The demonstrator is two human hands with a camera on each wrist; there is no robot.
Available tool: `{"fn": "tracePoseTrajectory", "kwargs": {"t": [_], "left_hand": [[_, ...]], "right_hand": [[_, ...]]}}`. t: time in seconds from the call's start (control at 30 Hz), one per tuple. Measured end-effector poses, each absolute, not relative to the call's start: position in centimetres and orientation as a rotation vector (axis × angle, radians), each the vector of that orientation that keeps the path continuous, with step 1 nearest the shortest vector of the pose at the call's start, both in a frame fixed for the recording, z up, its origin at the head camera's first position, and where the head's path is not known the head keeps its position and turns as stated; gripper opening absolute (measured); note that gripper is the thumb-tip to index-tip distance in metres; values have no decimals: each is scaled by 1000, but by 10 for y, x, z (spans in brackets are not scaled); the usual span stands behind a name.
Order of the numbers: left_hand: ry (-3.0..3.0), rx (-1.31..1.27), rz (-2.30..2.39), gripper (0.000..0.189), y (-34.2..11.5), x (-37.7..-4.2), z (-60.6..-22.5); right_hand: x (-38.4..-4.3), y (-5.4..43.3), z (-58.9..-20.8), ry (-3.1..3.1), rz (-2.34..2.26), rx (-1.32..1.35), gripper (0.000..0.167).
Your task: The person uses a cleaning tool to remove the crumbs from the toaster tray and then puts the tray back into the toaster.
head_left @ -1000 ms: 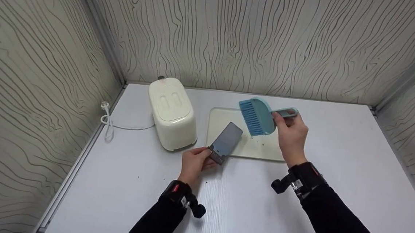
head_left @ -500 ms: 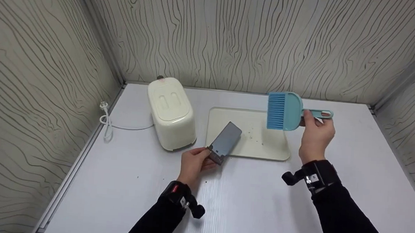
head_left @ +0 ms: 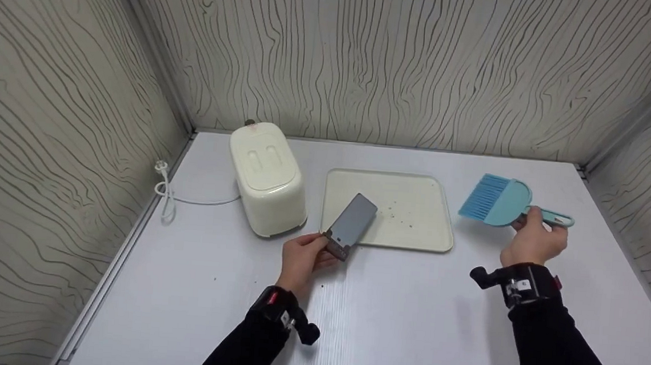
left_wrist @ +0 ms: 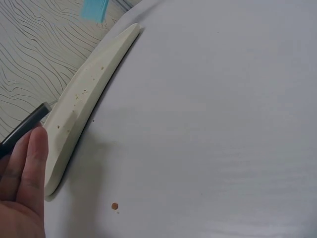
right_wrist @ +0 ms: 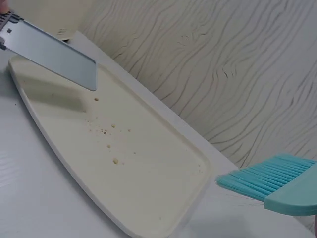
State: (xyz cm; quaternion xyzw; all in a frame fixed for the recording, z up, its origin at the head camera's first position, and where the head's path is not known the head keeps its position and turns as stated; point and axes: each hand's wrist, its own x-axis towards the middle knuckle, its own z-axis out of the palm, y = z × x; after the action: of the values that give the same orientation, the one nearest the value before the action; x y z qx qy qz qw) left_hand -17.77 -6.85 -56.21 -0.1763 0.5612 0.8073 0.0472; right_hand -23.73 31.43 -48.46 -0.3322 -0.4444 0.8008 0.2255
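My left hand [head_left: 300, 261] pinches the dark end of a flat grey crumb tray [head_left: 354, 222], which slants over the left part of a cream serving tray [head_left: 425, 235]. Crumbs [right_wrist: 106, 131] are scattered on the cream tray's middle. Off to the right, my right hand [head_left: 534, 240] grips the handle of a light blue brush [head_left: 499, 201], bristles pointing left, held beyond the cream tray's right rim. In the left wrist view the crumb tray [left_wrist: 25, 129] shows edge-on between thumb and fingers. The right wrist view shows the brush's bristles [right_wrist: 267, 176] apart from the cream tray.
A cream toaster [head_left: 268, 184] with a lid stands left of the cream tray. Its white cord and plug [head_left: 167, 191] lie on the table at far left. A few stray crumbs [left_wrist: 115, 206] dot the white table near my left hand. Patterned walls enclose the back and sides.
My right hand has carried the brush from above the cream tray to the right, past its rim, and lower. The left hand with the crumb tray has stayed nearly still.
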Motion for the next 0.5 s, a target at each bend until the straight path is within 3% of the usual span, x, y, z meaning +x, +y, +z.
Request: {"fn": "tracePoseTrajectory", "kwargs": {"t": [0.23,0.5], "left_hand": [[1682,-557,2462,36,-69,-177,-563],[1688,-586,2454,35,-69,-178,-564]], "right_hand": [[-232,342,-500,-753,2311,-1088,34],[-225,360,-513,-546,2375,-1086,64]]}}
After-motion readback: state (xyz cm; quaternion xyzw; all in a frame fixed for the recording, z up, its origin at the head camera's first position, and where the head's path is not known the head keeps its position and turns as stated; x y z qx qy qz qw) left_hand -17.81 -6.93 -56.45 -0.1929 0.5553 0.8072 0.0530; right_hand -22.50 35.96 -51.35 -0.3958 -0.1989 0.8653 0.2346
